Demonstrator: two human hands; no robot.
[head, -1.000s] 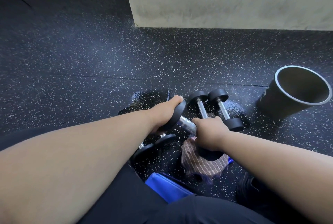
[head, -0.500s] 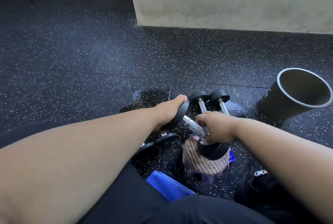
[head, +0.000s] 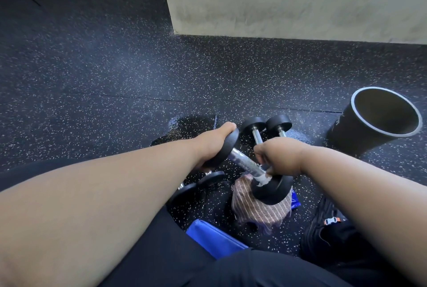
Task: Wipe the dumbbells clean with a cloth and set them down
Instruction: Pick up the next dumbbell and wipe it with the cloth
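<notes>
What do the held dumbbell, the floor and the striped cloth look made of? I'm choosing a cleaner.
Held dumbbell: matte black heads, probably rubber coated; shiny, finely textured handle, likely chromed steel.
Floor: dark with pale flecks, probably rubber matting; a seam shows, and a glossy patch looks wet.
Striped cloth: soft, creased woven fabric, brownish with pale stripes and frayed edges.

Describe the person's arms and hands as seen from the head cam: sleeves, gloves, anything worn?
Both forearms are bare up to the frame edge, with no sleeves in view. The left hand and right hand wear no gloves, and no rings, watch or wristband show. Dark trousers cover the lap below the arms.
</notes>
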